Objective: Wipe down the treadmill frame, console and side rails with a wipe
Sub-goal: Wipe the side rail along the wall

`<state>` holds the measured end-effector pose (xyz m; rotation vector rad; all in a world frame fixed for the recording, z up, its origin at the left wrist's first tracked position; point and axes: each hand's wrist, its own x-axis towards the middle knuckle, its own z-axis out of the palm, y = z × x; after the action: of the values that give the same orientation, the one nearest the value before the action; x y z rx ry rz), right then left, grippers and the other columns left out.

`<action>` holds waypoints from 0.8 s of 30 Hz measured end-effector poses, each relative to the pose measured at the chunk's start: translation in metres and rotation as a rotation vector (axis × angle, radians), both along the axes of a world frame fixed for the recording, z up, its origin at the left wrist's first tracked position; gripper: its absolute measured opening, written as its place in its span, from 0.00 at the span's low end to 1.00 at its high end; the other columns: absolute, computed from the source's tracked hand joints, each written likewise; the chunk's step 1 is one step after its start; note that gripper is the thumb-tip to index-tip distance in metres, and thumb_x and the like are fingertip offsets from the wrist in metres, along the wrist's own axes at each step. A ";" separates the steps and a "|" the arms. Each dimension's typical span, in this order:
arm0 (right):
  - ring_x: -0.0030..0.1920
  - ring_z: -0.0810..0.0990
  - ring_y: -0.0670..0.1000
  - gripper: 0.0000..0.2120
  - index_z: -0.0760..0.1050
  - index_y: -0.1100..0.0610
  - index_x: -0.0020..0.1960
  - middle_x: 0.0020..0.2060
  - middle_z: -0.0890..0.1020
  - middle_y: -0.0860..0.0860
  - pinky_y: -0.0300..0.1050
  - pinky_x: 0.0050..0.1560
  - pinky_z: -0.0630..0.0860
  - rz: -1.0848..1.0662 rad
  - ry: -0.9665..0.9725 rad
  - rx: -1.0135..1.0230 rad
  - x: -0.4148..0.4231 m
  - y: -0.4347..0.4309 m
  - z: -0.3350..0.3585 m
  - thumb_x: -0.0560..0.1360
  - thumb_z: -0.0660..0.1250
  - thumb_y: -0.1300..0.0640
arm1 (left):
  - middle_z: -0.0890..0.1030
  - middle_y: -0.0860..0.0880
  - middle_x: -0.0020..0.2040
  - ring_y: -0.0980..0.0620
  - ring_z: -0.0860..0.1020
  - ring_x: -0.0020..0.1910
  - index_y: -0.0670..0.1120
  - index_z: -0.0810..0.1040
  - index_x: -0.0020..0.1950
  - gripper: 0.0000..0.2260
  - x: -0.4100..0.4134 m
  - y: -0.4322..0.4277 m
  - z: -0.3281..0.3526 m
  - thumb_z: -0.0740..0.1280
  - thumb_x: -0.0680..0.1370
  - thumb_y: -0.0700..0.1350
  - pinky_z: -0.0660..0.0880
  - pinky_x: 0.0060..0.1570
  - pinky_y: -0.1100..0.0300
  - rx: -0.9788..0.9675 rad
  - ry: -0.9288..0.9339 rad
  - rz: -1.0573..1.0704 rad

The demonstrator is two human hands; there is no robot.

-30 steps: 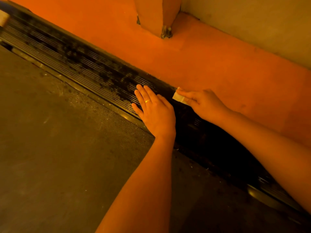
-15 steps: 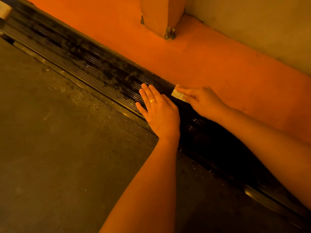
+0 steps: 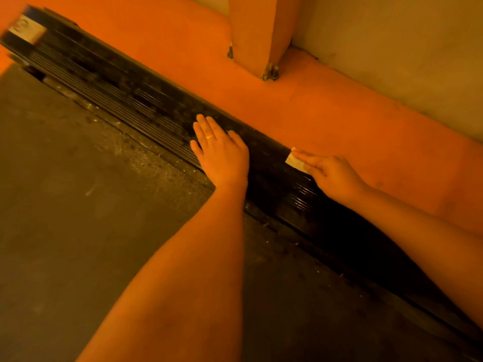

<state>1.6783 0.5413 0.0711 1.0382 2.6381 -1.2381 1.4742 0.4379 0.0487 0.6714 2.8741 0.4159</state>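
Orange flooring (image 3: 339, 113) fills the far side of the head view, bounded by a pale wall (image 3: 392, 61) and a square post (image 3: 256, 35) whose foot is bolted down. A black ribbed side rail (image 3: 130, 100) is seen running diagonally across the frame, with the dusty, speckled belt (image 3: 78, 205) lying just beside it on the near side. A pale label (image 3: 24, 28) at the rail's far end is too blurred to be read.

The left hand (image 3: 222, 155) is laid flat on the rail, its fingers (image 3: 206, 126) straight and close together, nothing held; a ring (image 3: 210, 137) is worn on one of them. The right hand (image 3: 332, 173) is placed further along, near the rail's outer edge, where a small folded wipe (image 3: 295, 162) is pinched between thumb and fingertips and pressed to the rail.

Several risks can be judged from this. So small a wipe, held only at its end, could be snagged by the ribs and pulled from the pinch. Dirt could be pushed into the grooves rather than lifted, since only a narrow strip is covered at a time. The stretch under the flat left hand could be missed, or smeared by the palm. Console and frame are not in view, so much work is presumed to remain.
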 end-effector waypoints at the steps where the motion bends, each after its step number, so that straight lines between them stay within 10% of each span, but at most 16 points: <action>1: 0.34 0.71 0.28 0.21 0.68 0.50 0.74 0.70 0.67 0.42 0.21 0.38 0.69 -0.006 -0.015 0.003 -0.001 0.000 0.001 0.83 0.61 0.62 | 0.48 0.45 0.83 0.47 0.46 0.82 0.42 0.49 0.82 0.28 -0.012 -0.001 -0.001 0.48 0.85 0.52 0.45 0.79 0.44 -0.008 0.003 0.016; 9: 0.62 0.78 0.54 0.20 0.68 0.47 0.73 0.72 0.70 0.46 0.40 0.59 0.73 -0.074 -0.119 0.001 -0.019 -0.007 0.015 0.83 0.61 0.60 | 0.46 0.45 0.83 0.47 0.44 0.82 0.43 0.47 0.83 0.28 -0.019 -0.002 -0.006 0.46 0.85 0.53 0.42 0.79 0.43 -0.008 -0.003 0.032; 24: 0.73 0.67 0.48 0.22 0.68 0.49 0.74 0.74 0.68 0.45 0.41 0.71 0.67 0.019 -0.077 -0.110 -0.078 0.007 0.012 0.82 0.62 0.62 | 0.48 0.45 0.83 0.47 0.45 0.82 0.43 0.50 0.82 0.29 -0.018 0.000 -0.009 0.47 0.83 0.52 0.42 0.78 0.43 0.012 -0.014 0.043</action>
<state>1.6003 0.5480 0.0831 1.0195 2.4864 -1.2965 1.4561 0.4383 0.0397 0.6073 2.8792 0.4427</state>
